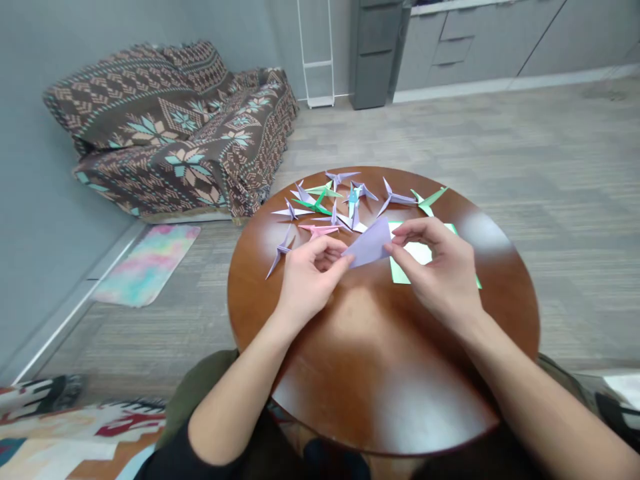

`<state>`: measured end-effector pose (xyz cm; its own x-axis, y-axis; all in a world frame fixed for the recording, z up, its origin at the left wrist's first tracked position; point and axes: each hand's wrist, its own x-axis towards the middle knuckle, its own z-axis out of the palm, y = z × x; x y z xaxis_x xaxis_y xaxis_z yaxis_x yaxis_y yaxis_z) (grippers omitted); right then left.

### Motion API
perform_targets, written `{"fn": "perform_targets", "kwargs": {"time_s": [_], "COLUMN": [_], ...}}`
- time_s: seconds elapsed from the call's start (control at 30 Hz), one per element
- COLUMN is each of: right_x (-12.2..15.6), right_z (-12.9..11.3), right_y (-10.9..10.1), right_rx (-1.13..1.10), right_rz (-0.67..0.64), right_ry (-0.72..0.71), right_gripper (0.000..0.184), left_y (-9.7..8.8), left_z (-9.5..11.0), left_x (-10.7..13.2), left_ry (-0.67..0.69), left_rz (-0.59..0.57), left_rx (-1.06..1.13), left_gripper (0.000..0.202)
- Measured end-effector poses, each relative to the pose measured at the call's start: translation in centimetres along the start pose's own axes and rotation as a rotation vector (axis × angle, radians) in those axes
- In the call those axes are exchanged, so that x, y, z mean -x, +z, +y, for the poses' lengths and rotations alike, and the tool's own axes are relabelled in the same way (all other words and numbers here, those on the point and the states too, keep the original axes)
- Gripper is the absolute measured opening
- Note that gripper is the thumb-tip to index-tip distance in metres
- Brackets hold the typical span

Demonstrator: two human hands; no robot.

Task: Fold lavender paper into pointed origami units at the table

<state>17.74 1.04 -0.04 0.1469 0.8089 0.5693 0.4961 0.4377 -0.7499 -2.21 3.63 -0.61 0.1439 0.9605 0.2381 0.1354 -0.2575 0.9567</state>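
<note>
On a table (380, 393), hands (435, 273), perhaps lilac paper (369, 243)

Your paper (369, 243) is pale lilac, the table (380, 393) reddish brown. Nearby, you have a pink bird (320, 229) and a pale green sheet (400, 270). The sofa cover (170, 140) is brown with teal and cream snowflakes; the mat (147, 265) swirls pink, teal and yellow.

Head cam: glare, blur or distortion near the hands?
Head view: pale glare patches lie on the round wooden tabletop, one beyond the right hand, another nearer the wearer; the lilac paper looks fairly sharp, with no heavy motion blur; wide-angle bending stretches the frame edges.
</note>
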Motion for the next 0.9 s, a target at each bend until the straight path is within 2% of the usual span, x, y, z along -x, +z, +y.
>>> {"fn": "perform_targets", "kwargs": {"time_s": [0.23,0.43,0.6,0.7,0.8,0.9], "right_x": [0.07,0.21,0.12,0.17,0.29,0.34], "right_z": [-0.25,-0.44,-0.60,-0.69,-0.69,-0.50], "right_y": [-0.25,-0.51,-0.57,-0.51,-0.46,-0.46], "right_rx": [0.160,0.246,0.280,0.237,0.173,0.196], "right_rz": [0.012,0.037,-0.040,-0.059,-0.058,-0.105], "right_ry": [-0.214,-0.264,-0.357,-0.349,-0.329,-0.415], "right_gripper": [0.011,0.012,0.016,0.015,0.026,0.028], "left_y": [0.22,0.16,0.13,0.03,-0.18,-0.35], "left_z": [0.02,0.07,0.37,0.30,0.04,-0.12], "left_x": [0.02,-0.26,-0.25,-0.28,-0.40,-0.46], "left_ry": [-0.150,-0.166,-0.190,-0.224,-0.266,-0.297], "left_rz": [-0.047,-0.056,-0.066,-0.095,-0.111,-0.132], "left_rx": [0.176,0.218,0.228,0.272,0.335,0.407], "left_gripper": [0.026,0.029,0.032,0.035,0.034,0.030]}}
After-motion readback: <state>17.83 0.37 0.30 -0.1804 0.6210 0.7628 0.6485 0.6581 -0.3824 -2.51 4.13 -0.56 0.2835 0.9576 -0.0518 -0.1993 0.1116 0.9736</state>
